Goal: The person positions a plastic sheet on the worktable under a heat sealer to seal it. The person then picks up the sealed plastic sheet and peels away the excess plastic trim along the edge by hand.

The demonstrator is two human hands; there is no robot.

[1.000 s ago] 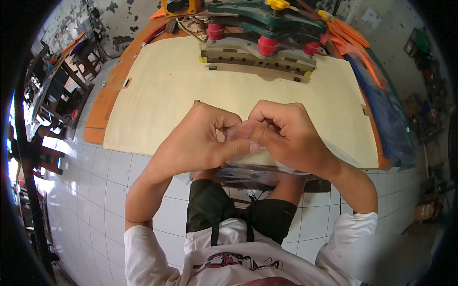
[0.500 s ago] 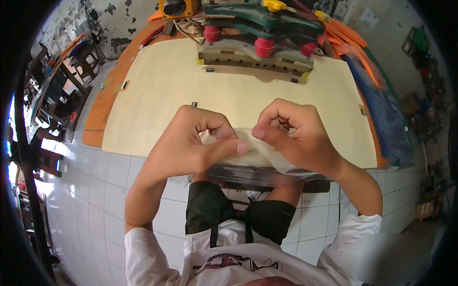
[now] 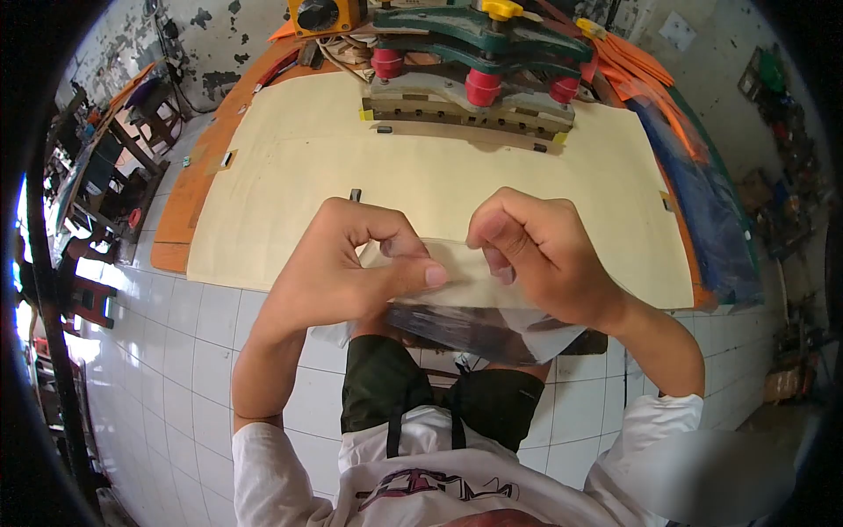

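A clear plastic sheet (image 3: 479,329) hangs from between my hands over the front edge of the table and above my lap. My left hand (image 3: 364,263) pinches its upper edge, with thumb and forefinger pressed together. On the other side, my right hand (image 3: 544,259) has its fingers curled round the sheet's upper right part, the thumb lying on the bent forefinger. Whether the plastic is one layer or several, I cannot tell. Beneath both hands lies a cream-coloured board (image 3: 299,184) covering the table.
A green press-like machine (image 3: 483,44) with red posts and a yellow knob stands at the back of the table. Small dark stops (image 3: 384,129) sit on the board before it. Orange sheets (image 3: 628,66) and blue plastic (image 3: 694,211) lie along the right side.
My right thumb has moved up and back toward the hand. The hanging plastic has dropped lower and spread wider. My left hand has shifted only slightly left.
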